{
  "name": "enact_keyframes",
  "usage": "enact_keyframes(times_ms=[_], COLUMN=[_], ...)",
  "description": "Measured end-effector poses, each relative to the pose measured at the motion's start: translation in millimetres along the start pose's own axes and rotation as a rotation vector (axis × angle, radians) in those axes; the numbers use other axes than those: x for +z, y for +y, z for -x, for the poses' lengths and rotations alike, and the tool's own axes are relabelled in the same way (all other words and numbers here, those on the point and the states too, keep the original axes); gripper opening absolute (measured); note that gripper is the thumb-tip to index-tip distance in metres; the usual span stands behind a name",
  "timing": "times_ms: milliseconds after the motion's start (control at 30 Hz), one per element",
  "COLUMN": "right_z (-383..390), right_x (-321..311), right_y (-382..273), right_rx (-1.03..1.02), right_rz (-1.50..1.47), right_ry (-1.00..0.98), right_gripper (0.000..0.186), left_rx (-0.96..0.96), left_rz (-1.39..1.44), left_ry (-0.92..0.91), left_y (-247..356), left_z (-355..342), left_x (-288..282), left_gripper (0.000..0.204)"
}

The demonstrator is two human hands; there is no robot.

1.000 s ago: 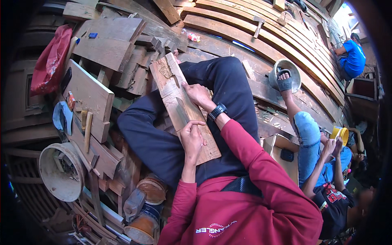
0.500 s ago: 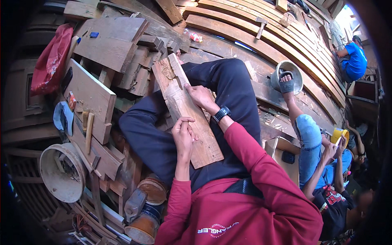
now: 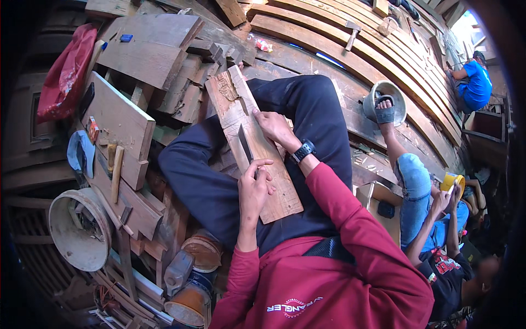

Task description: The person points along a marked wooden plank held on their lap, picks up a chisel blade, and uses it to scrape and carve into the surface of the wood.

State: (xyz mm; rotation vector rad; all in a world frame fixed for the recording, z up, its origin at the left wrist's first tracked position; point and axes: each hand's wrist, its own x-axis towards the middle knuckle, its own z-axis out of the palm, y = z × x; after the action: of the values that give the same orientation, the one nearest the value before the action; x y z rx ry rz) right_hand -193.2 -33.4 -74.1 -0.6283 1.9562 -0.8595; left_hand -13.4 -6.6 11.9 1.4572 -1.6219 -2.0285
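Two hands of yours are working over one carved board (image 3: 270,181), which is lying slantwise across your lap between the thighs of your dark trousers (image 3: 192,148). Its far end is showing rough carving beside a notch, while its near end is reaching almost to the hem of your red sweatshirt (image 3: 329,285).

Your left hand (image 3: 252,192) is holding a knife, its fingers curling closely around the hidden handle; the dark, pointed blade (image 3: 244,141) is stretching away from you over the face of the board. Your right hand (image 3: 274,129) is gripping the board's right edge, the thumb lying near that edge and the other fingers partly hiding beyond it. A black wristwatch (image 3: 303,150) is circling your right wrist.

To your left, two wooden-handled tools (image 3: 116,174) are lying side by side on a wooden surface (image 3: 123,123), near a pale blue cloth item (image 3: 82,152). A red bag (image 3: 68,77) is hanging beyond them, and a whitish bucket (image 3: 74,241) is holding scraps nearer to you.

Ahead and to the right, a hatchet (image 3: 352,36) is resting on long planks (image 3: 307,34). One co-worker in jeans (image 3: 412,192) is holding a yellow container (image 3: 449,182), with a sandalled foot at a grey bucket (image 3: 398,90); another, in a blue shirt (image 3: 476,85), is crouching farther off.
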Motion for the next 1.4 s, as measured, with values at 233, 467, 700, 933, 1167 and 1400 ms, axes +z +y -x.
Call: enact_keyframes(times_ms=[233,467,700,933,1167,1400], right_z=[37.8,115.1,170.3,175.4,168.8,168.5], right_x=[-16.2,-20.7,-16.9,-30.6,-18.5,-31.6], right_y=[3.3,6.6,9.2,-14.7,-22.1,-24.8], right_rx=[-0.079,-0.42,-0.396,-0.319,-0.268,-0.29], right_rz=[0.005,0.089,0.092,0.242,0.248,0.518], right_ry=[0.12,0.173,0.036,-0.067,-0.075,0.065], right_gripper=[0.046,0.024,0.043,0.056,0.058,0.043], left_rx=[0.02,0.037,0.186,0.091,0.044,0.147], left_rz=[-0.041,0.056,0.041,0.303,0.358,0.314], left_ry=[-0.055,-0.058,-0.108,-0.229,-0.285,0.077], left_y=[-7.5,1.3,-12.2,-18.4,-8.0,-2.6], left_z=[2.1,7.6,13.0,12.4,3.4,-25.4], left_x=[3.6,0.8,0.4,-6.1,-21.1,-56.1], left_gripper=[0.025,0.026,0.036,0.046,0.053,0.048])
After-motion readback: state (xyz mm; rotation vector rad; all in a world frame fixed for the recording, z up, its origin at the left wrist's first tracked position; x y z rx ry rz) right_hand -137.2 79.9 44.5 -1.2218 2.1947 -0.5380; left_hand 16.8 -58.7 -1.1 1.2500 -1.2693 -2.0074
